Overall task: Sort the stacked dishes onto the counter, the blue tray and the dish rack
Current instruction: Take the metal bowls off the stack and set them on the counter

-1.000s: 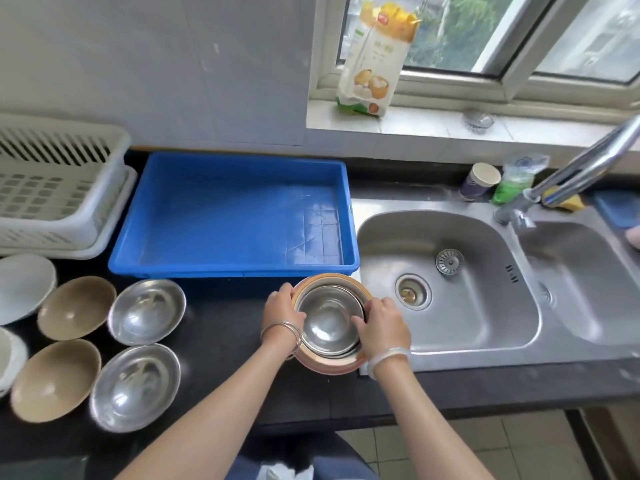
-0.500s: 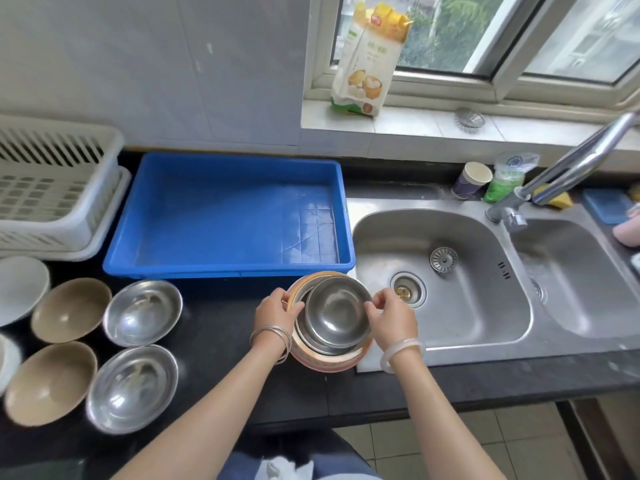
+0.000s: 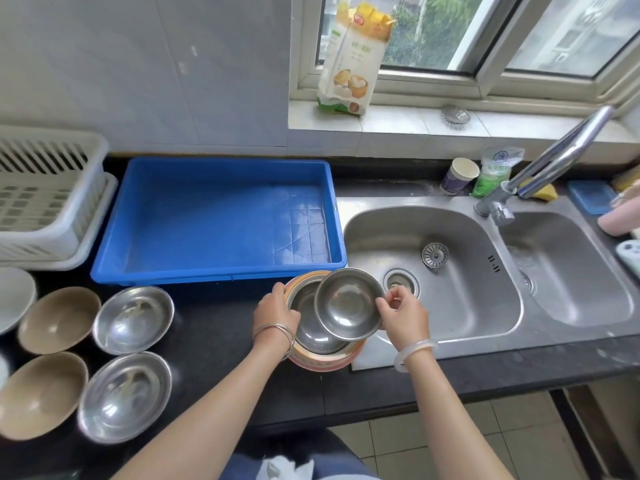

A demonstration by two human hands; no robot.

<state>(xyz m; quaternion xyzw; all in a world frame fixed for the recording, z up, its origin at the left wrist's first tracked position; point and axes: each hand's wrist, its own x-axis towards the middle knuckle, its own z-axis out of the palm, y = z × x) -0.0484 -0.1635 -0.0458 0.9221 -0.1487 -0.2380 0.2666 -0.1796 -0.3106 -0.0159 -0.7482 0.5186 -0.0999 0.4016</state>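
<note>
Right hand [image 3: 403, 315]: grip closed on the right rim of a small steel bowl [image 3: 348, 304], thumb and fingers pinching the edge; bowl is tilted and raised off the stack [image 3: 322, 355], its left part overlapping the stack's top. Left hand [image 3: 275, 311]: fingers curled over the left rim of the stack, closed on it, apparently steadying it. Stack sits on the dark surface [image 3: 214, 344] at the front left corner of the sink [image 3: 433, 271], just in front of the blue tray [image 3: 221, 220]. Visible in the stack: another steel bowl [image 3: 311, 327] nested inside an orange-rimmed dish [image 3: 325, 362]; how many pieces lie below cannot be told. Tray holds nothing. Dish rack [image 3: 45, 199], far left against the wall, shows no dishes in the part in view. Already laid out on the surface at left, open side up, near one another: two steel bowls [image 3: 133, 319] [image 3: 124, 396] and two tan bowls [image 3: 59, 319] [image 3: 40, 394], with a white dish [image 3: 14, 296] partly cut by the frame edge. Judgement: the surface share of the sort is partly done; tray and rack shares not started as far as seen. Step in hand looks like peeling the top bowl off the stack. Left: this bowl, the nested steel bowl, the orange-rimmed dish and whatever is hidden beneath.
</note>
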